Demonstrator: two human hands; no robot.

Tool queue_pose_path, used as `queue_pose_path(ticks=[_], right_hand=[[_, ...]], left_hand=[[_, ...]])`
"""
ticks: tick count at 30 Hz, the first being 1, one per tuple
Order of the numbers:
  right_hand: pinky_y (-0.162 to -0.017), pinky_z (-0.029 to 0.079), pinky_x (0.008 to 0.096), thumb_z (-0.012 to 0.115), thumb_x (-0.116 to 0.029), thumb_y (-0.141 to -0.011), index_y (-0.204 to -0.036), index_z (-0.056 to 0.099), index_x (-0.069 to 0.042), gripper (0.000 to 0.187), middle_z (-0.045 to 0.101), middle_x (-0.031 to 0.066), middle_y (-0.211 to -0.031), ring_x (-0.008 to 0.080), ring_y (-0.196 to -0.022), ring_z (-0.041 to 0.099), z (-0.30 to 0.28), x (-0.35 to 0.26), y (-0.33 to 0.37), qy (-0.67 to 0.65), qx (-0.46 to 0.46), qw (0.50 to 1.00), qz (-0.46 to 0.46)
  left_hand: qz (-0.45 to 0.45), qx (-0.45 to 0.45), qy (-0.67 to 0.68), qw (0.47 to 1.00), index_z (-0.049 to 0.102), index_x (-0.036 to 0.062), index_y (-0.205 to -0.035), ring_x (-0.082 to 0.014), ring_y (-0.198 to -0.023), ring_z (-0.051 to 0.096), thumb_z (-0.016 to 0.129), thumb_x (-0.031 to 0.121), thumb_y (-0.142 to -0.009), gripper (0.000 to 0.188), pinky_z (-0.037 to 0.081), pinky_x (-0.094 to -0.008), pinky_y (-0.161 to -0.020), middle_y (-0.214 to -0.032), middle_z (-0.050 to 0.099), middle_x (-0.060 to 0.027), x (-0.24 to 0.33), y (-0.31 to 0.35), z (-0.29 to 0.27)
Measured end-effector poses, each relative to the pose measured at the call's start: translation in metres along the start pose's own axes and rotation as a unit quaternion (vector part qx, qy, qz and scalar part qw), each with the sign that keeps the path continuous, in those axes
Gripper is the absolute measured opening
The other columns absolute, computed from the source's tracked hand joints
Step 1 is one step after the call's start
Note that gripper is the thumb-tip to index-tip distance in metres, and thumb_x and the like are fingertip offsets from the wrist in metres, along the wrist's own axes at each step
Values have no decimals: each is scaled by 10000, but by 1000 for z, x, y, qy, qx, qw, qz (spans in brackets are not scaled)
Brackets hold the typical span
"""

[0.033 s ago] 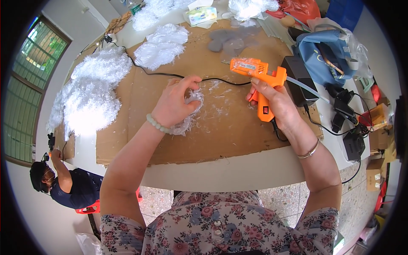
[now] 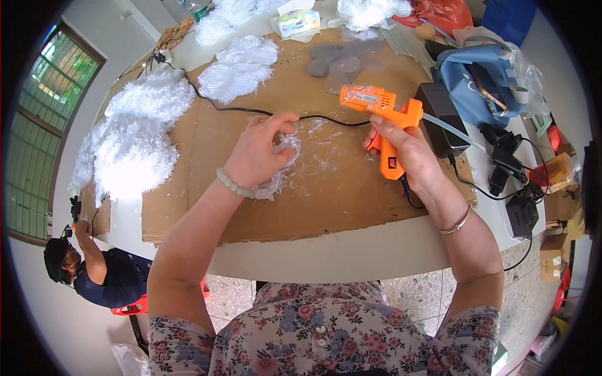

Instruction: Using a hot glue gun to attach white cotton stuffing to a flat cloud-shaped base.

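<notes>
My left hand, wearing a pale bead bracelet, is curved over a small tuft of white fluffy fibre on the cardboard. Its thumb and forefinger stand apart, with the thumb touching the tuft; the other fingers are mostly hidden. In my right hand is an orange hot glue gun, gripped by the handle and held above the sheet with its nozzle to the left. A translucent glue stick sticks out of its back. Loose white fibres lie between the hands.
White fluffy heaps fill the left side, and ribbed white pieces lie farther back. A black cable crosses the cardboard. Tissues, a black box, a blue bag and power adapters edge the table. Another person sits left.
</notes>
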State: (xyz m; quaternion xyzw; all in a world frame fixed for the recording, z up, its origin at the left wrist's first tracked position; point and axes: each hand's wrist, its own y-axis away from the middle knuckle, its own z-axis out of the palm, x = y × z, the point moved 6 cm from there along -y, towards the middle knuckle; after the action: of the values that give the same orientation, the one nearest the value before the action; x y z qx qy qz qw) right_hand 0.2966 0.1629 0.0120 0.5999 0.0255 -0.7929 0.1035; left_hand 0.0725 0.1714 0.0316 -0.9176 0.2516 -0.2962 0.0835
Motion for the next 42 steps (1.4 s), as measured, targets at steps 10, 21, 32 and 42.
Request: queue_pose_path(ticks=[10, 21, 32, 42], right_hand=[[-617, 468, 255, 599, -248, -885, -1041, 559, -45, 259, 582, 23, -798, 123, -720, 587, 4, -1, 1, 26, -8, 1000, -11], [-676, 442, 239, 636, -120, -858, -1065, 575, -24, 236, 587, 5, -834, 75, -751, 525, 39, 7, 4, 267, -84, 960, 13], [-665, 445, 240, 677, -131, -817, -1033, 602, -23, 253, 588, -14, -808, 64, -722, 514, 61, 3, 11, 475, -121, 872, -18], [-660, 429, 210, 650, -80, -823, -1019, 602, -16, 212, 588, -12, -818, 60, -722, 517, 64, 4, -7, 440, -93, 893, -2]], left_hand=[[128, 71, -146, 978, 536, 130, -1087, -264, -844, 571, 677, 24, -676, 446, 407, -418, -845, -715, 612, -1, 15, 12, -1], [28, 102, 65, 992, 535, 99, -1067, -254, -699, 587, 517, 63, -838, 233, 421, -392, -847, -714, 620, -51, -5, 35, -17], [24, 96, 94, 991, 540, 35, -1052, -258, -745, 633, 514, -38, -820, 244, 503, -325, -644, -802, 658, -106, -20, 42, -15], [29, 88, 43, 995, 503, 114, -1011, -233, -738, 626, 542, -14, -715, 325, 435, -388, -768, -774, 669, -1, -14, 47, -18]])
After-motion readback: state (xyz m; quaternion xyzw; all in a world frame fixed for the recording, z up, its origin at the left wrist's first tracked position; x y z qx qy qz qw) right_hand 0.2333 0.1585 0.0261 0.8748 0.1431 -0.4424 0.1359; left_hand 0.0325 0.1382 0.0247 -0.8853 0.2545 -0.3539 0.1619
